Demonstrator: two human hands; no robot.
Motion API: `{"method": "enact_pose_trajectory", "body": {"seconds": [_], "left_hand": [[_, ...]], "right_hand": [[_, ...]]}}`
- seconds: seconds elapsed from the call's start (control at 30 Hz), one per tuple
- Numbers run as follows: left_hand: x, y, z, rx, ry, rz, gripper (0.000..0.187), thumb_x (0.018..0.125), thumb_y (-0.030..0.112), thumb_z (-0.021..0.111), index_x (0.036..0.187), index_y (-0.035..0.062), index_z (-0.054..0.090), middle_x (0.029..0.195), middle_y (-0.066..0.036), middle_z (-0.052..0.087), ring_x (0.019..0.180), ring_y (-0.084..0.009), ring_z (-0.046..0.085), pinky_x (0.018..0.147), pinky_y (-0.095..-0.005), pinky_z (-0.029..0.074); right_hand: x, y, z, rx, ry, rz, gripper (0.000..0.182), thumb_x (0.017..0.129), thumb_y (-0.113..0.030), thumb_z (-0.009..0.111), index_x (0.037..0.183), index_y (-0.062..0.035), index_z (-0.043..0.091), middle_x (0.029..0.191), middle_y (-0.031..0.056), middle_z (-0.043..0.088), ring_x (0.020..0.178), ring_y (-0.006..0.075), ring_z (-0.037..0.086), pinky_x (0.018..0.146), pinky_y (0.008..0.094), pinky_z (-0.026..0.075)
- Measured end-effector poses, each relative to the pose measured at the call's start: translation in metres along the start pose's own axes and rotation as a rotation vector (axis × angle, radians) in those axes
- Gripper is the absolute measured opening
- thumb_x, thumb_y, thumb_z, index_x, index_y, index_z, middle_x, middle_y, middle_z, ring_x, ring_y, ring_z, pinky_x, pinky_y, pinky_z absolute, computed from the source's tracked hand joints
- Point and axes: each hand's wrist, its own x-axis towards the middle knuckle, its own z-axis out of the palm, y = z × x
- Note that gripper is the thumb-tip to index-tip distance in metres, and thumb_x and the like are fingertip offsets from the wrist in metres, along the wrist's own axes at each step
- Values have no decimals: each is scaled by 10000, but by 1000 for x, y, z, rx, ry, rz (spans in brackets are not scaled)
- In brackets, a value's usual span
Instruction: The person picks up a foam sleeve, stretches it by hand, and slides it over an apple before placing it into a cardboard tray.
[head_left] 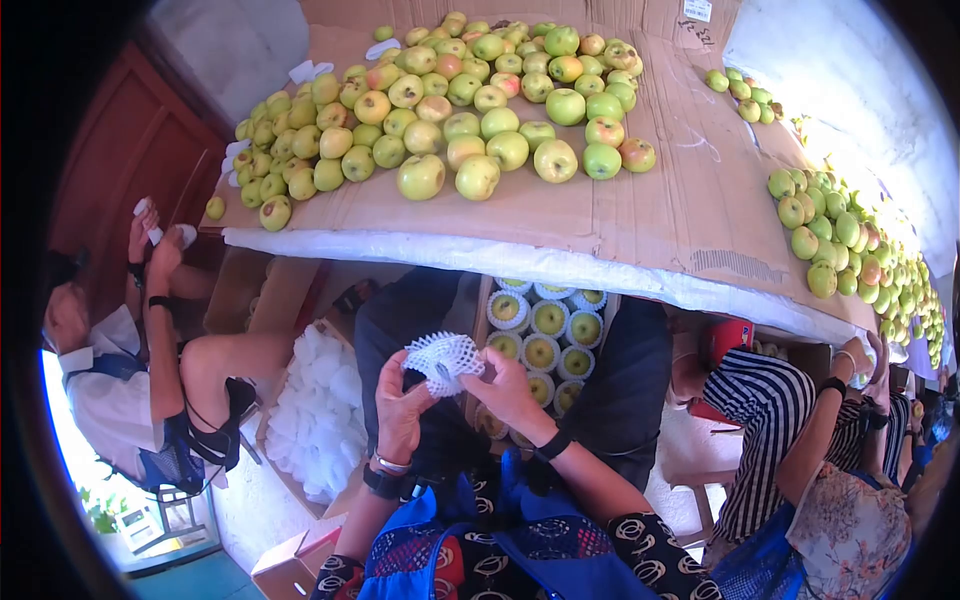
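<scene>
A white foam net (pixel 442 362) is between my two hands, above my lap. My left hand (pixel 398 405) grips its left side, and my right hand (pixel 505 388) pinches its right edge. Whether anything sits inside the net cannot be made out. Just beyond my right hand, between my knees, a box holds rows of green apples (pixel 541 352) in white foam nets. A pile of white foam nets (pixel 318 415) fills a box to the left of my legs.
Many loose apples (pixel 420 176) lie on the cardboard-covered table (pixel 690 215) ahead, with another heap (pixel 850 235) at the right. A person (pixel 130 370) sits at the left holding something white. Another person (pixel 800 430) in striped trousers sits close on the right.
</scene>
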Motion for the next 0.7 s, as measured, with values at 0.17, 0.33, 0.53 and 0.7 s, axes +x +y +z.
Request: {"method": "enact_pose_trajectory", "body": {"seconds": [0.17, 0.33, 0.53, 0.7], "left_hand": [[-3, 4, 19, 98, 67, 291, 594, 728, -124, 606, 1260, 4, 375, 1158, -84, 482, 916, -158, 572, 762, -250, 492], [2, 11, 19, -12, 98, 346, 421, 767, -93, 603, 1156, -3, 470, 1066, -66, 547, 856, -103, 566, 753, -213, 456], [5, 18, 15, -35, 140, 414, 308, 764, -83, 618, 1035, 21, 514, 1026, -49, 554, 841, -92, 562, 743, -210, 454], [1, 21, 18, 159, -128, 382, 376, 723, -144, 570, 1042, 32, 482, 1043, -55, 530, 943, -124, 546, 820, -257, 454]], "right_hand": [[7, 13, -11, -149, 161, -21, 165, 761, -119, 644, 827, -30, 521, 623, 97, 561, 558, 155, 558, 511, 304, 430], [6, -7, -16, -249, 68, 4, 156, 790, -79, 624, 877, -22, 508, 604, 16, 535, 534, 54, 479, 478, 238, 386], [4, 18, -27, -530, -102, -174, 424, 786, -51, 606, 1190, -42, 477, 1000, 127, 583, 901, 103, 568, 750, 256, 464], [17, -6, -42, 298, -115, 109, 683, 749, -147, 707, 1327, -83, 351, 1245, 133, 475, 1125, 226, 488, 927, 342, 409]]}}
